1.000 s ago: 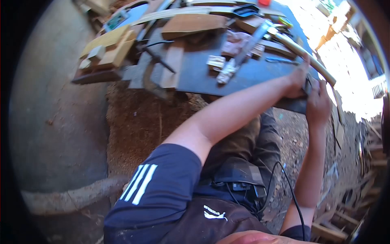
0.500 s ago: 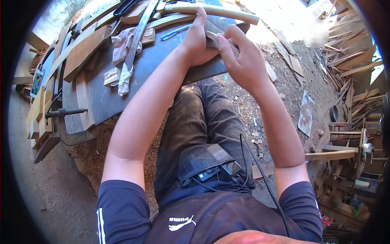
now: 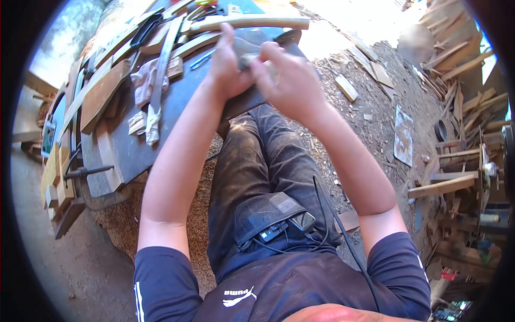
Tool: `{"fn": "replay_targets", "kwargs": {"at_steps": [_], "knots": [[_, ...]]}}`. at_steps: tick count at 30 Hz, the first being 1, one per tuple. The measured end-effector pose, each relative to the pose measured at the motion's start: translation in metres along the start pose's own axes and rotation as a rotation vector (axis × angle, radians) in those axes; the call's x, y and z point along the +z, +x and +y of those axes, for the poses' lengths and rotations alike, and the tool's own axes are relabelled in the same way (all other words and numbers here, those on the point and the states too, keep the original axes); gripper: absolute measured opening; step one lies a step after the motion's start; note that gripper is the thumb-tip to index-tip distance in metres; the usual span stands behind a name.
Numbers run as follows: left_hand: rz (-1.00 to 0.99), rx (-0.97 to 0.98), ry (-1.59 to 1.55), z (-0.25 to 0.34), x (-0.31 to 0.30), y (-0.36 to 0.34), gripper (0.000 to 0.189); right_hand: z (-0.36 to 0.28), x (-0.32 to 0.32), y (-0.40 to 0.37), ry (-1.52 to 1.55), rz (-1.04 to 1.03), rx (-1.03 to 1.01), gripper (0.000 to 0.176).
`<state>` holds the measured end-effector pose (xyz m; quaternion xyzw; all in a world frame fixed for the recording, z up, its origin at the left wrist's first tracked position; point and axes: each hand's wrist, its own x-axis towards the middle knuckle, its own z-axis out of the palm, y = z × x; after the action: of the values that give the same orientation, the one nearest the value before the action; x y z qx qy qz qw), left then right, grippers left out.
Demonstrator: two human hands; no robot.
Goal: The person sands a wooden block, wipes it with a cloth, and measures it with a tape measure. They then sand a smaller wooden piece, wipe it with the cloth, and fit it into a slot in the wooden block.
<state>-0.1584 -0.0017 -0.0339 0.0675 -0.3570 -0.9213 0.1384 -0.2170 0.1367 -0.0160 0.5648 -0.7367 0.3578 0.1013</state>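
Over the edge of the dark workbench (image 3: 179, 115), my left hand (image 3: 228, 70) is closed with its thumb pointing up. My right hand (image 3: 289, 80) meets it, fingers pinched. Between them shows a small greyish-tan piece (image 3: 247, 60), too blurred and covered to name. A blue pen (image 3: 201, 60) lies on the bench just left of my left hand. Beyond the hands is a long pale wooden handle (image 3: 252, 22). Farther left lie a long metal blade with a wrapped handle (image 3: 160, 75), a crumpled cloth (image 3: 142, 86) and a small wood block (image 3: 137, 123).
Wooden boards (image 3: 104, 96) are piled on the bench's left side, near a clamp (image 3: 88, 172). Wood scraps (image 3: 346, 87) and shavings litter the ground. More offcuts (image 3: 461, 107) are heaped at the right. A mesh pouch (image 3: 263, 217) with a cable sits at my waist.
Both hands appear farther left in the view, still together, and my right hand is now blurred by motion. The view has shifted, so the bench's things also appear farther left.
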Motion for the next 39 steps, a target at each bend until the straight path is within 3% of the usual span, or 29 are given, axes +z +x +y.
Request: {"fn": "replay_targets", "kwargs": {"at_steps": [2,5,6,9,10,13,14,17,18,21,22,23,25,26,27,29,32,35,36,37,39], "knots": [[0.030,0.025,-0.046,-0.001,-0.001,0.001,0.091,-0.004,-0.011,-0.008,0.047,-0.053,-0.002,0.019],[0.031,-0.008,-0.102,0.000,0.005,-0.002,0.086,0.026,-0.018,-0.011,-0.175,-0.044,0.152,0.018],[0.037,-0.021,-0.133,0.003,0.010,-0.002,0.084,0.035,-0.029,-0.015,-0.281,-0.140,0.226,0.021],[-0.006,-0.013,0.059,0.002,0.009,0.003,0.074,0.046,-0.051,-0.036,0.176,0.004,0.335,0.027],[-0.025,0.045,0.200,0.002,0.007,0.002,0.061,0.055,-0.054,-0.043,0.509,0.026,0.425,0.031],[0.042,0.634,0.914,-0.015,-0.003,0.013,0.053,0.036,-0.074,-0.055,1.089,0.118,0.629,0.036],[0.048,0.887,0.936,-0.019,0.000,0.016,0.050,0.037,-0.074,-0.058,1.057,0.123,0.607,0.040],[0.205,0.933,1.241,-0.012,-0.006,0.009,0.039,0.045,-0.066,-0.059,0.377,0.215,0.301,0.044],[0.252,0.987,1.256,-0.010,-0.004,0.006,0.028,0.034,-0.075,-0.051,0.534,0.203,0.383,0.035],[0.213,1.020,1.350,0.001,0.001,-0.013,0.025,0.044,-0.079,-0.032,0.414,0.274,0.091,0.028],[0.267,1.111,1.396,0.008,0.006,-0.022,0.022,0.046,-0.081,-0.023,0.315,0.302,0.000,0.020],[0.303,1.055,1.201,0.008,0.009,-0.033,0.021,0.050,-0.075,-0.018,0.212,0.292,-0.090,0.019],[0.340,1.114,1.564,0.011,-0.005,-0.041,0.019,0.049,-0.052,-0.015,0.010,0.249,-0.253,0.017],[0.379,0.750,1.722,0.001,-0.020,-0.046,0.018,0.049,-0.026,-0.023,-0.029,0.140,-0.214,0.017],[0.222,0.875,1.688,-0.004,-0.021,-0.048,0.018,0.050,-0.006,-0.027,0.073,0.122,-0.279,0.011],[0.255,0.878,1.729,-0.002,-0.018,-0.051,0.019,0.053,0.005,-0.032,0.000,0.244,-0.262,0.010],[0.265,1.096,1.762,0.006,-0.012,-0.060,0.021,0.057,0.010,-0.031,-0.160,0.269,-0.220,0.005],[0.378,1.324,1.659,0.011,0.007,-0.082,0.022,0.058,0.010,-0.021,-0.133,0.268,-0.088,0.006],[0.300,1.129,1.769,0.010,0.003,-0.086,0.019,0.060,0.011,-0.017,-0.137,0.287,-0.102,0.009],[0.243,0.686,1.911,0.008,-0.009,-0.089,0.020,0.060,0.010,-0.014,-0.070,0.322,-0.053,0.012],[0.266,0.727,1.967,0.006,-0.011,-0.091,0.021,0.055,0.005,-0.003,0.067,0.377,0.025,0.019]]}}
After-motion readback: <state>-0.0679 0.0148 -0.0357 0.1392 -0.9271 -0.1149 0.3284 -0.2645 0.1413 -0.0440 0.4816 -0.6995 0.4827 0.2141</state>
